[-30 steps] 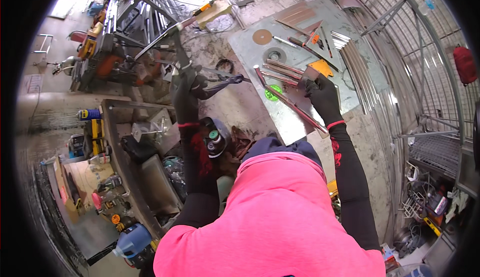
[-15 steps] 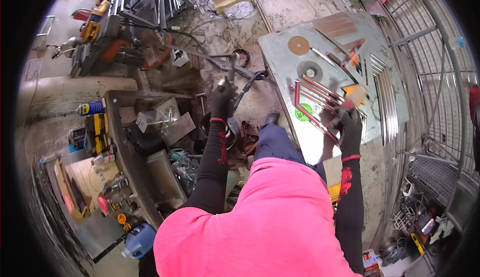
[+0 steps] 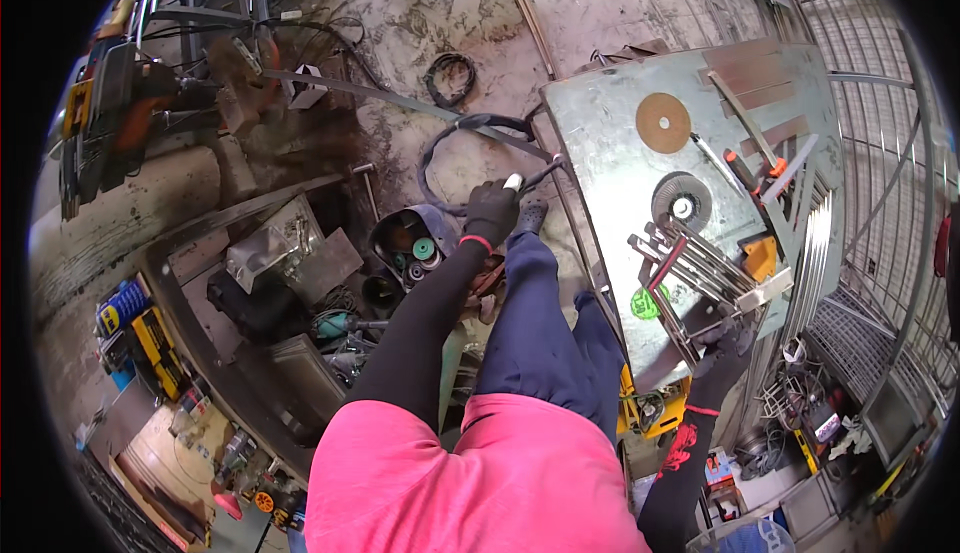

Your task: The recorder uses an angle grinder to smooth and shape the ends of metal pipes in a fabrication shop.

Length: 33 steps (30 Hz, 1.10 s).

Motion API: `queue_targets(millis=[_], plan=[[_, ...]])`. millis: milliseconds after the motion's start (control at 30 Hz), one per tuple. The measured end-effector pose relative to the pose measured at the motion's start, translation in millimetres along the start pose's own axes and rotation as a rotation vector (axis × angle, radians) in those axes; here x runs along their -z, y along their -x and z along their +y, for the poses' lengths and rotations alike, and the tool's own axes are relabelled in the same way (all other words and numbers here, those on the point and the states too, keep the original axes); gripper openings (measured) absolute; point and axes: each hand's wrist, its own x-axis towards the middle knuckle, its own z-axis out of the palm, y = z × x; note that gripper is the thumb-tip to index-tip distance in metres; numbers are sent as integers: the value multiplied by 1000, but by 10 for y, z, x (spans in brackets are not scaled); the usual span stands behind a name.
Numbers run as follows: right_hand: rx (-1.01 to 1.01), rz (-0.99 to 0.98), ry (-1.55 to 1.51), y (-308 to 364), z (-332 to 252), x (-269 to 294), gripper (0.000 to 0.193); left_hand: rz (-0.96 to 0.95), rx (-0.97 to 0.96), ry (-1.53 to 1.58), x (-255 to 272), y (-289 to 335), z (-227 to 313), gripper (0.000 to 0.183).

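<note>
While the left hand (image 3: pixel 490 210) grips a cable handle (image 3: pixel 520 183), the right hand (image 3: pixel 727 341) clutches metal bars (image 3: pixel 700 273).

Black-gloved hands (image 3: pixel 490 210), orange disc (image 3: pixel 663 122), grey-green metal table (image 3: pixel 600 123).

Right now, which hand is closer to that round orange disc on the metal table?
Left. The left hand grips a cable at the table's left edge, across from the orange disc. The right hand is farther off, at the near end, on metal bars.
</note>
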Motion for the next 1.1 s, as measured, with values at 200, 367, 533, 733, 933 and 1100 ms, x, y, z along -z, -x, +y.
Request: queue_targets(millis=[200, 367, 533, 733, 933, 1100], plan=[[107, 4, 173, 42, 120, -17, 62, 165, 89, -90, -665, -752, -43, 41], [59, -98, 400, 54, -82, 19, 65, 184, 307, -140, -1102, -1083, -92, 45], [143, -65, 646, 146, -97, 100, 67, -41, 525, -157, -1255, -1353, -57, 56], [288, -140, 1001, 333, -267, 189, 53, 69, 483, -185, -1331, -1406, -88, 51], [449, -202, 1350, 517, -448, 422, 54, 127, 298, -121, -973, -1344, -149, 46], [479, -325, 1416, 582, -500, 442, 64, 347, 218, 157, 10, -957, -83, 44]])
